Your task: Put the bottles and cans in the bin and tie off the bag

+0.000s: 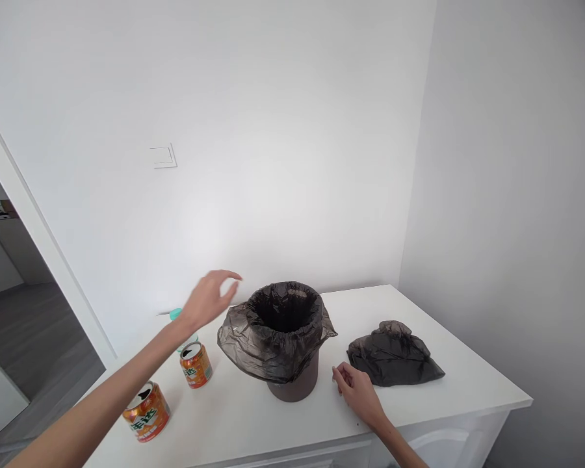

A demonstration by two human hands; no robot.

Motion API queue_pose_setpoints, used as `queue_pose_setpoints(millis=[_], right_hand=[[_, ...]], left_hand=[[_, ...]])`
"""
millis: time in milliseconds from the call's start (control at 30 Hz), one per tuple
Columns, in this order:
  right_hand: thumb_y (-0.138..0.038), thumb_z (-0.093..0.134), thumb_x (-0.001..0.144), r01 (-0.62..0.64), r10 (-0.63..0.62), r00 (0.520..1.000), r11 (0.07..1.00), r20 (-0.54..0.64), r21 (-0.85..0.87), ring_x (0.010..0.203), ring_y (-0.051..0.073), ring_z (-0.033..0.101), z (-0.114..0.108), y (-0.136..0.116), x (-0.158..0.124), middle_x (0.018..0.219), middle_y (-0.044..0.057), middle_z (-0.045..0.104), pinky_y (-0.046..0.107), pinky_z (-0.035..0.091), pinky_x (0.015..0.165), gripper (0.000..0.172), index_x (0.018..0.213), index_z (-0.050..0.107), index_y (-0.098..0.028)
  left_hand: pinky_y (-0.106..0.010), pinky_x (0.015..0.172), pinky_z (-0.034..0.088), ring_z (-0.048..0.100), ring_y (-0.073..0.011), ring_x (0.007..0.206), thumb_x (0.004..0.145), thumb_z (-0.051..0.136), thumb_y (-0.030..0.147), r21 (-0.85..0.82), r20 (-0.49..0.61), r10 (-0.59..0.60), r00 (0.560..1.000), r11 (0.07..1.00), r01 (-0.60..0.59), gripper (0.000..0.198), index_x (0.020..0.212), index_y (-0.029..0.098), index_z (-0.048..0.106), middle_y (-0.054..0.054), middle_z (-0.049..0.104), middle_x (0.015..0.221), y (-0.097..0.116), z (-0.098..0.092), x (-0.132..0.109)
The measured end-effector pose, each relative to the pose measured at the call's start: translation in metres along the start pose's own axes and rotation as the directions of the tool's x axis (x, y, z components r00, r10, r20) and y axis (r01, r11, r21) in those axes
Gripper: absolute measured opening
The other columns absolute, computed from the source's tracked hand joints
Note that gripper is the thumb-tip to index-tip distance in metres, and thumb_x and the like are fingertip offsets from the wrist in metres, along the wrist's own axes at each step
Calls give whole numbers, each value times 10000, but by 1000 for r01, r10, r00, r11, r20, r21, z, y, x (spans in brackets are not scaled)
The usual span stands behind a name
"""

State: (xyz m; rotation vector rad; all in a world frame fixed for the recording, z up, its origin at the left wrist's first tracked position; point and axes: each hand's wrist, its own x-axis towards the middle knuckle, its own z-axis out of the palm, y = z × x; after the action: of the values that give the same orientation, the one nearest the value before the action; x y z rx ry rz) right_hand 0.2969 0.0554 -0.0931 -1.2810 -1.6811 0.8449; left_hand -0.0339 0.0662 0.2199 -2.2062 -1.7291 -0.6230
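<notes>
My left hand (210, 300) is raised just left of a small brown trash bin (295, 385), with thumb and fingers apart and nothing between them. A dark translucent trash bag (273, 357) lines the bin, its edge folded down loosely over the rim. To the right of the bin, my right hand (359, 393) rests on the white cabinet top with its fingers curled in; I see nothing in them. A crumpled black bag (392, 356) lies close behind that hand. Two opened orange drink cans, a farther one (196, 366) and a nearer one (149, 416), stand at the left by my forearm.
Behind my left wrist is a bottle with a teal cap (175, 314), mostly hidden. The white cabinet top (244, 416) meets a wall at the back, and a light switch (163, 156) is on that wall. A doorway opens at the far left.
</notes>
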Motion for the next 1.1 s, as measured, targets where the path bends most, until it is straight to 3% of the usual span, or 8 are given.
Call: queue_pose_setpoints(millis=[133,233,367,467,667,800,933,1100], right_hand=[[-677,394,978,4,-4,1000,1000,0,7,581,203,591,2,2,-1,602,10,614,293,418,607,518,728,538,-246],[-663,398,983,-2,2,1000,1000,4,15,562,196,566,3,2,-2,600,4,598,289,398,585,506,738,545,-245],[-656,390,989,-8,7,1000,1000,6,19,556,191,549,3,1,-3,606,2,590,290,391,582,504,739,540,-245],[-648,401,985,1,-1,1000,1000,-12,1,578,203,568,4,0,-3,603,7,596,293,398,592,498,727,543,-246],[-629,410,985,0,-1,1000,1000,-19,-6,579,206,575,4,1,-2,600,12,606,295,403,595,484,723,546,-246],[-622,402,989,1,-1,1000,1000,-14,-5,584,209,578,4,2,-1,603,13,605,299,402,598,477,727,542,-248],[-621,400,990,4,-4,1000,1000,-14,11,574,199,565,2,4,0,604,5,595,296,404,601,476,734,543,-246],[-623,393,989,11,-10,1000,999,-16,38,538,183,548,-1,3,1,598,-3,586,287,408,580,479,739,544,-243]], left_hand=[[-639,1101,383,494,-446,1370,909,443,479,128,-68,-273,960,952,279,522,1257,144,640,-229,615,1412,-73,-1,-26],[-603,992,480,606,-450,1246,859,478,518,172,10,-392,920,907,385,588,1261,116,631,-267,657,1341,-107,9,-52],[-430,725,560,737,-331,900,926,385,495,190,99,-457,884,881,433,493,1266,216,606,-146,788,1048,-119,27,-74],[-461,706,544,730,-359,875,976,310,480,217,68,-466,882,870,443,483,1287,225,579,-163,769,1140,-113,24,-72],[-371,841,561,734,-298,1087,999,427,575,-85,-345,-243,906,970,228,455,1346,299,527,-56,734,1274,-44,-54,-40],[-324,881,574,740,-239,1067,974,520,583,-330,-390,-57,919,941,-81,433,1279,280,568,-34,746,1240,38,-88,-25],[-317,829,574,732,-218,970,980,509,583,-373,-145,182,972,900,-224,419,1242,272,611,-23,753,1177,95,-59,-18],[-309,745,537,702,-197,807,995,518,521,-386,126,330,936,885,-260,353,1237,295,638,-3,769,1050,116,8,-3]])
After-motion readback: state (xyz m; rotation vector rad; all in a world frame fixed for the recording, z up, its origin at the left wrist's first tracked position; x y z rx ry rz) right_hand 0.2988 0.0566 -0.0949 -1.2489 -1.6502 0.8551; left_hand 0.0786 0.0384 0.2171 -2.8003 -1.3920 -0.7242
